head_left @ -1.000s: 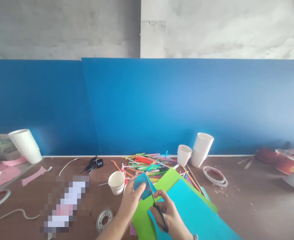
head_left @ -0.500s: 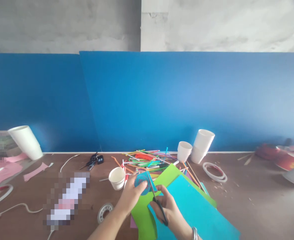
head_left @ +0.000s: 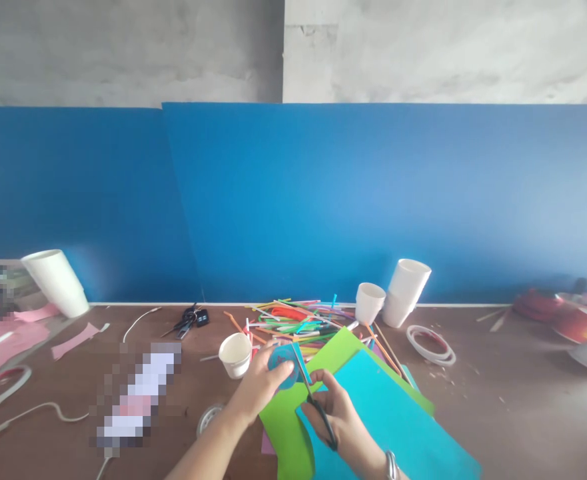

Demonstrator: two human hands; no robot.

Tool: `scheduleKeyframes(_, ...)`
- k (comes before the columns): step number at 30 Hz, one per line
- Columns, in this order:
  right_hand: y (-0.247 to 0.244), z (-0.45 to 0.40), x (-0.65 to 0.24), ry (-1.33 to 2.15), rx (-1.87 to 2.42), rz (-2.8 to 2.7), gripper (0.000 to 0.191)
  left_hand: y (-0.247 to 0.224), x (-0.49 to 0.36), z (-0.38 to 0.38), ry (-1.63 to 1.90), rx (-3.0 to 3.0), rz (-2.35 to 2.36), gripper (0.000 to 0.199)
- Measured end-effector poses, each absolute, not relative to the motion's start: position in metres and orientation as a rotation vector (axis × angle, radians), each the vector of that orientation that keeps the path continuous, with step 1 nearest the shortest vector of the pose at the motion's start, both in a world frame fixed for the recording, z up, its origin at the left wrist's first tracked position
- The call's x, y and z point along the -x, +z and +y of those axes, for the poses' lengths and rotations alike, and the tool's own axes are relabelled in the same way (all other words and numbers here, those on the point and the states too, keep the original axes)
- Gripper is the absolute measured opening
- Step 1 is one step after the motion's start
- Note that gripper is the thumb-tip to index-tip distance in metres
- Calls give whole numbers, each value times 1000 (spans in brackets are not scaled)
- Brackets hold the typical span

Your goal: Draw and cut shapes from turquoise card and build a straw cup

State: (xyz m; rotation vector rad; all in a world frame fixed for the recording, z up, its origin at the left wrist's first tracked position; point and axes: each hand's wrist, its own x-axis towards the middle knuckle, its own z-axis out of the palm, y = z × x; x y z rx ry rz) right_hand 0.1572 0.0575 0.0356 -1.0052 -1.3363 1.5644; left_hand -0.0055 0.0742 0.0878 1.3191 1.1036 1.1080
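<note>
We find the white ring (head_left: 207,419) partly hidden by the left forearm (head_left: 210,447). The left hand (head_left: 266,385) covers part of the blue piece (head_left: 279,363). The bottom edge crops the turquoise sheet (head_left: 378,413) and green sheet (head_left: 286,427). Pixelation masks the long object (head_left: 140,393). The right edge crops the blurred red bowl (head_left: 576,323).

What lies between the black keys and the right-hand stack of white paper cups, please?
A pile of thin, multicoloured straws and a single white paper cup, the head view shows.
</note>
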Motion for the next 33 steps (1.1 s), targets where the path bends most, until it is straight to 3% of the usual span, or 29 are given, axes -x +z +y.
scheduleKeyframes(11,40,57,-158,1585,1017,-1368,33,85,14,78,1077,-1219,1087,47)
scheduleKeyframes(17,31,59,-153,1518,1060,-1270,38,86,-4,70,1163,-977,957,30)
scheduleKeyframes(24,23,59,-147,1479,1041,-1192,39,76,-23,63,1353,-899,1067,29)
scheduleKeyframes(33,28,57,-148,1490,1007,-1214,36,78,-16,67,1291,-1074,1035,29)
